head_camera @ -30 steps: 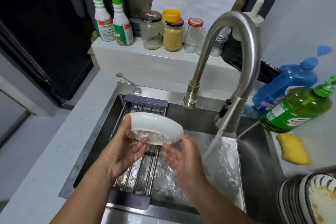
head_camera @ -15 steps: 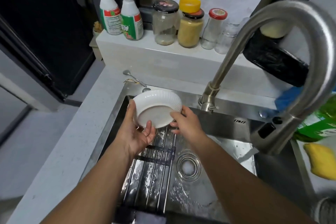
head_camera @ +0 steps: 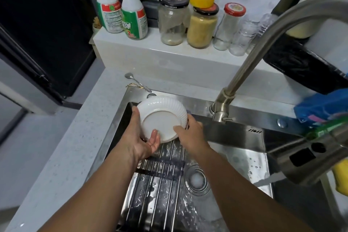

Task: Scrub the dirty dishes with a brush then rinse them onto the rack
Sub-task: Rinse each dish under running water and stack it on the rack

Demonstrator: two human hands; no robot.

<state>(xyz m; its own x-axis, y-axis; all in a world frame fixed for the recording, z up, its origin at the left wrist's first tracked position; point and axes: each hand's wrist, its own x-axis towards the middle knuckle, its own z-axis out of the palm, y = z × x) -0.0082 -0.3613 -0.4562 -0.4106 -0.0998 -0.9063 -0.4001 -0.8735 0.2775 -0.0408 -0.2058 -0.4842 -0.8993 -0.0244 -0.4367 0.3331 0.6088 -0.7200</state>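
Both hands hold one white bowl (head_camera: 162,118) up on its edge, with its bottom facing us; the left hand (head_camera: 141,138) cups the low left side, thumb up along the rim and fingers curled under the bottom edge; the right hand (head_camera: 190,131) grips the low right side, with its thumb pressed on the bowl's bottom. The bowl sits at the far left corner of the sink (head_camera: 235,149), over the far end of the rack (head_camera: 162,179); it may be touching the rack bars, but the hands hide that spot. The rack is made of metal bars with a dark strip across them; it lies across the left part of the sink and looks wet. The drain (head_camera: 196,179) is just right of the rack. The tap (head_camera: 263,58) bends up and over to the right; its head (head_camera: 308,158) is close to the camera and blurry. A spoon (head_camera: 136,81) lies on the counter (head_camera: 62,149) behind the sink. Two spray bottles (head_camera: 122,9) and some jars (head_camera: 188,20) stand in a row on the ledge (head_camera: 169,60) at the back. A blue bottle (head_camera: 320,105) lies at the far right; a yellow sponge (head_camera: 340,179) peeks in at the right edge.
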